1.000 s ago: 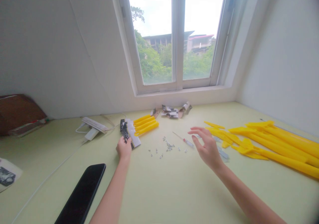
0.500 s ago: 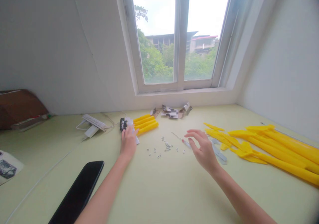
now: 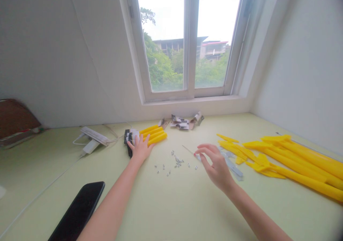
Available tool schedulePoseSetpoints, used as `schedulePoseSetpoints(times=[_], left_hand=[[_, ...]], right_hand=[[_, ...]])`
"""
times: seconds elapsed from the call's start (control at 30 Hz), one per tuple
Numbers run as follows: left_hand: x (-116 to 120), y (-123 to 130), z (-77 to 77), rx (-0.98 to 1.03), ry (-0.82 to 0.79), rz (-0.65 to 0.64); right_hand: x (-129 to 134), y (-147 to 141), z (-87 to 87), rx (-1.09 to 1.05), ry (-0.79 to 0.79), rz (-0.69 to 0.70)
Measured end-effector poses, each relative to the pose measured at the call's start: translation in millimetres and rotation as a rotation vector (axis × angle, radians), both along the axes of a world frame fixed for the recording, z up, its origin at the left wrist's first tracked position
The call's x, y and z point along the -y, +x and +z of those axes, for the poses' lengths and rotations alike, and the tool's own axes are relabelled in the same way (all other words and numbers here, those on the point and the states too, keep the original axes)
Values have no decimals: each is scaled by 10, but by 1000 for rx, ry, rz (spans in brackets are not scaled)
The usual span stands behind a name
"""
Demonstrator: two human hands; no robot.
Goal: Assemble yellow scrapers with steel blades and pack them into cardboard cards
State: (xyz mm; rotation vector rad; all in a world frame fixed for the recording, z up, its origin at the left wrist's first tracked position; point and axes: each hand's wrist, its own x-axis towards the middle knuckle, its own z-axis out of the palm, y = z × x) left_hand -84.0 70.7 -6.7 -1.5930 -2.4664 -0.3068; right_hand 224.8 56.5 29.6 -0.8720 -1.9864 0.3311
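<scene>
My left hand (image 3: 140,149) lies with fingers spread over black-and-white packaging (image 3: 129,138) and the near ends of several yellow tubes (image 3: 154,134). My right hand (image 3: 215,164) hovers at a screwdriver (image 3: 189,150) with thumb and forefinger curved around its handle, a gap showing between them. The handle is partly hidden by the fingers, and whether they touch it I cannot tell. Small nuts and screws (image 3: 177,160) are scattered on the table between my hands.
Yellow plastic parts (image 3: 268,164) and clear bags (image 3: 233,166) lie to the right. A black phone (image 3: 80,209) is at the front left, a white power strip (image 3: 93,135) behind it. Torn packaging (image 3: 184,122) lies below the window (image 3: 187,55).
My left hand has shifted right across the packaging onto the tube ends, fingers spreading. My right hand has come closer to the screwdriver handle. The view has turned slightly right.
</scene>
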Motion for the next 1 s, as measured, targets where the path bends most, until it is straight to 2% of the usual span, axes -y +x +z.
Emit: schedulePoseSetpoints(times=[0.27,0.5,0.63,0.83,1.0], left_hand=[[-124,-231,-15,25,-77,-48],[-243,-332,9,14,-100,-49],[-227,-351,36,-9,-94,-79],[-90,-179,62,-236,78,-123],[83,229,74,-268,119,-190]], right_hand=[[-58,2,-51,16,-30,-17],[-156,66,-59,8,-25,-71],[-247,119,-108,30,-44,-114],[-434,297,-144,96,-41,-264],[-618,665,-91,236,-39,-471]])
